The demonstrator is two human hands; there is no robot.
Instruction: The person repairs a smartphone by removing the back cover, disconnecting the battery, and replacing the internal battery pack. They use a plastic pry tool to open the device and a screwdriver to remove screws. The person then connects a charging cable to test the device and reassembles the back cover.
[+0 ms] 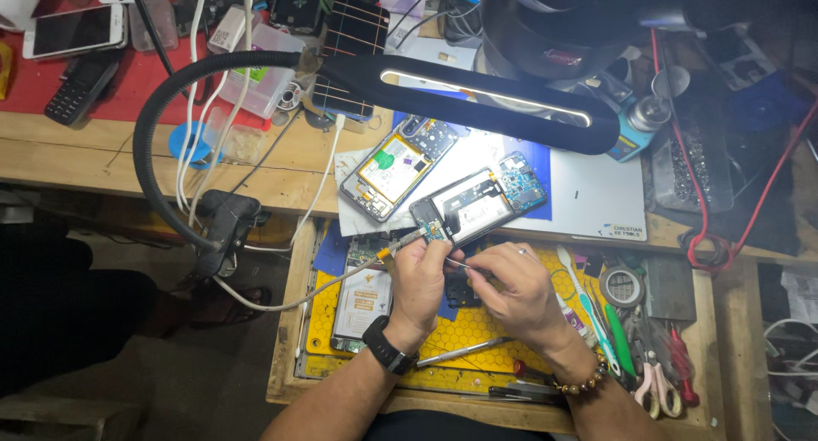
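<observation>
Your left hand (419, 279) pinches a small circuit board (432, 230) at the near-left end of the opened phone (477, 204), right hand (511, 289) closed on thin tweezers (464, 267); board looks light, stiff, fragile, so grip edges only.

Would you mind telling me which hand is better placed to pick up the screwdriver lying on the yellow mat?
Probably the left hand: the screwdriver lies on the yellow mat just below its wrist. The right hand pinches a thin tool; the left grips a small circuit board, so neither is free.
</observation>
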